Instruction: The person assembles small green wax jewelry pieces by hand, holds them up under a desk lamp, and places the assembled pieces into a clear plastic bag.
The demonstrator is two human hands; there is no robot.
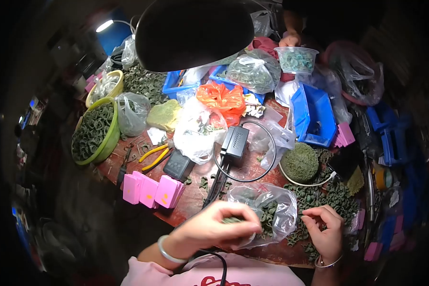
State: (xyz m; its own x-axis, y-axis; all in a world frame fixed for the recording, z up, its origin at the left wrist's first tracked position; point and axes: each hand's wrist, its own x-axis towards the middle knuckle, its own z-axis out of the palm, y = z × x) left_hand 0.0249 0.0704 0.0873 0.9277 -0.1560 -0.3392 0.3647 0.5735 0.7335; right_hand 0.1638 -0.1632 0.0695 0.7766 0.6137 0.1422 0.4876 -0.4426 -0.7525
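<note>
Several small dark-green curved pieces [268, 217] lie inside a clear plastic bag [286, 209] at the table's front edge. Over the bag's left side, my left hand [219, 224] is closed, its fingers curled around green pieces partly visible in the palm. To the right of the bag, my right hand [326, 231] is closed in a pinch close to the bag's rim; what it holds, if anything, is too small to make out. Around and beyond it spreads a loose pile of the same green pieces [338, 200].
Pink blocks [148, 190], yellow-handled pliers [155, 157] and a black box with a looped cable [236, 140] lie left of centre. A green basin [112, 138] and blue bin [314, 114] stand farther back. Another person's hand [291, 39] holds a clear tub [297, 61].
</note>
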